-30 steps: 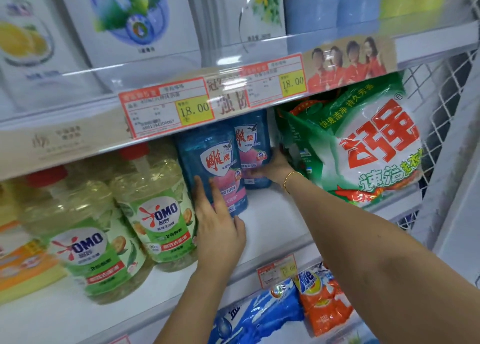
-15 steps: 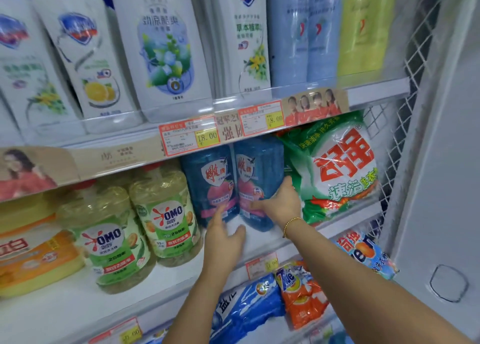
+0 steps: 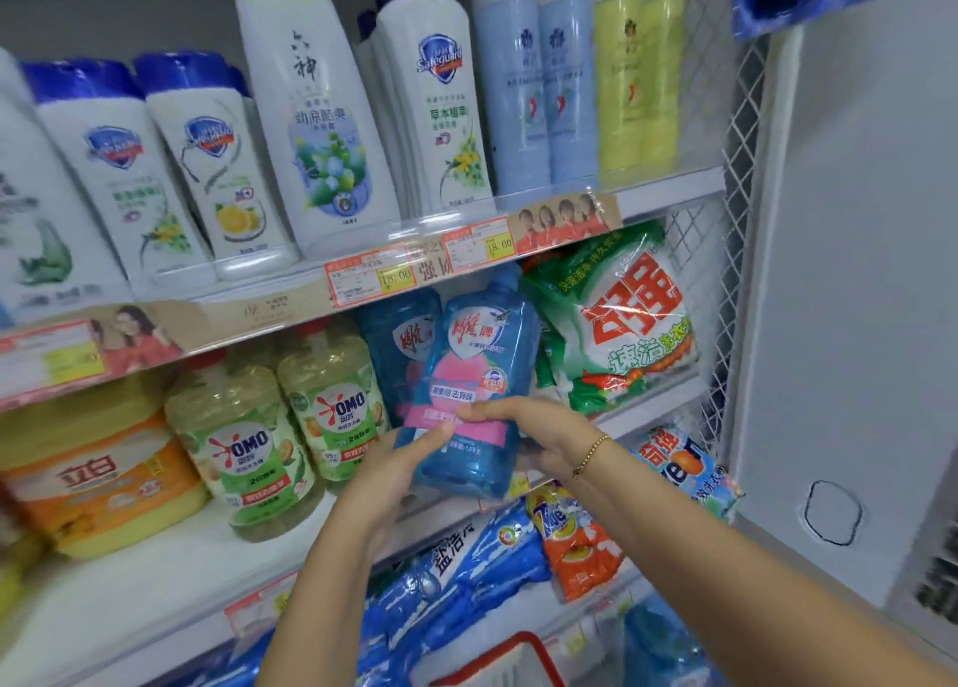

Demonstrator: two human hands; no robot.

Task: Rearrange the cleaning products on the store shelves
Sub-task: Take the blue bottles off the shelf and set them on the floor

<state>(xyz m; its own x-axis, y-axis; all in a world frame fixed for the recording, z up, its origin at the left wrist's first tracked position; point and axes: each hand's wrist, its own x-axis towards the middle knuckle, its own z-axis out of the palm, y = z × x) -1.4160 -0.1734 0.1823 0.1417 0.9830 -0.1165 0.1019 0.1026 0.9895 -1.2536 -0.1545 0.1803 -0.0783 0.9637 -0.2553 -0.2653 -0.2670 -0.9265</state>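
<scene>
A blue detergent bottle with a pink label [image 3: 477, 375] is tilted forward, off the middle shelf [image 3: 155, 572]. Both hands hold it. My left hand [image 3: 399, 474] grips its lower left side, thumb on the label. My right hand [image 3: 539, 432] with a gold bracelet holds its lower right side from the front. A second blue bottle of the same kind [image 3: 399, 349] stands upright behind it on the shelf. Two yellow-green OMO bottles [image 3: 332, 401] stand to its left.
A green and white washing powder bag [image 3: 617, 323] leans at the shelf's right end by a wire mesh side [image 3: 736, 168]. White and pastel bottles [image 3: 311, 116] fill the upper shelf. Blue and orange detergent bags [image 3: 570, 541] lie below. An orange tub [image 3: 98, 484] sits left.
My right hand has pulled the right blue bottle forward off the shelf and tilted it. My left hand left the other bottle and took hold of this one. The view has moved back.
</scene>
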